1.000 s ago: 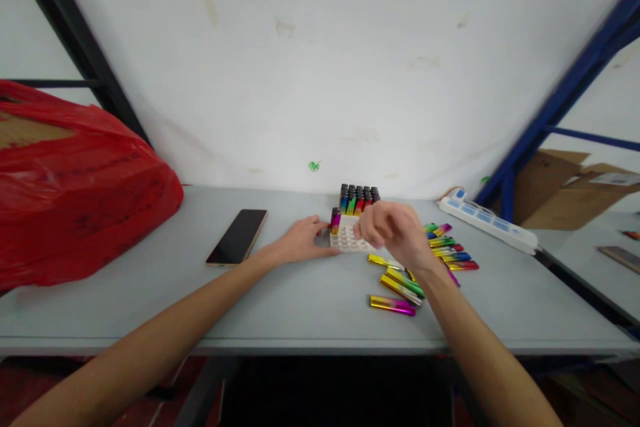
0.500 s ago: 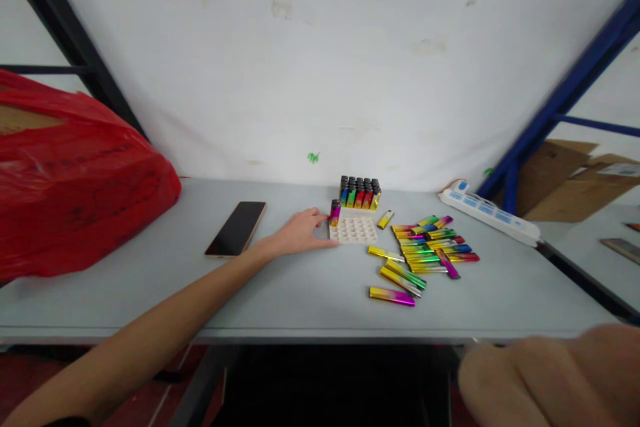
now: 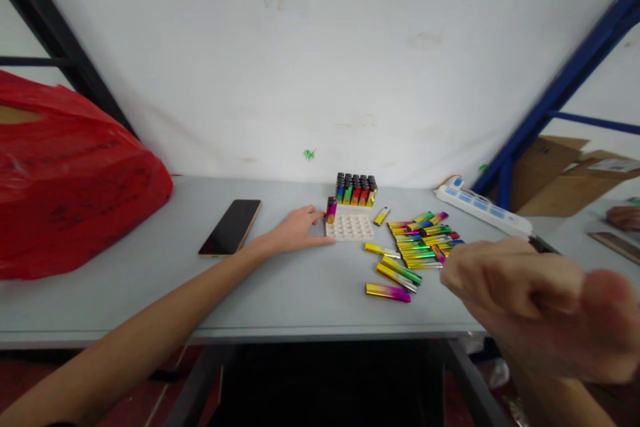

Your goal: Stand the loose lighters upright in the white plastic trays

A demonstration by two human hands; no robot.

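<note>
My left hand (image 3: 296, 230) rests at the left end of a white tray (image 3: 357, 229) with rows of round holes, its thumb at the front corner and index finger at the back. By that index finger a purple-and-yellow lighter (image 3: 331, 211) stands upright at the tray's back left; whether a second stands behind it I cannot tell. My right hand (image 3: 540, 300) looms large and blurred in the right foreground, fingers curled. Whatever it may hold is hidden. It partly covers a heap of shiny lighters (image 3: 423, 240) on the table. Several more lighters (image 3: 388, 291) lie in front of the tray.
Behind the tray stands a block of upright black-topped lighters (image 3: 356, 191). A phone (image 3: 231, 227) lies to the left, near a red plastic bag (image 3: 75, 180). At right are a white power strip (image 3: 483, 210), cardboard boxes (image 3: 565, 173) and another person's hand (image 3: 624, 217).
My right hand has risen from the lower right corner to over the table's right front edge. My left hand stays at the tray. The view has shifted slightly.
</note>
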